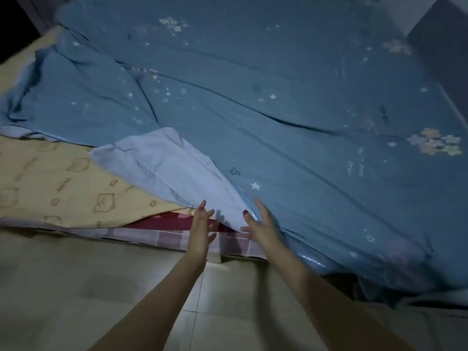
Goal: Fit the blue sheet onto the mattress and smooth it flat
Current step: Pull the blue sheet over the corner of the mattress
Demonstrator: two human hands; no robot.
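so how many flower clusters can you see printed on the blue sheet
3 clear ones: one flower cluster at the right edge, one at the upper right, and one near the top centre. More may be hidden in the sheet's folds on the left.

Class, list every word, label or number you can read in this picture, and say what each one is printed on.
Nothing can be read for certain.
Blue sheet: pale lettering near the flower print at right, too blurred to read.
Yellow bear-print cover: short brown words between the bears, too small and blurred to read.
Checked fabric below it: no text visible.
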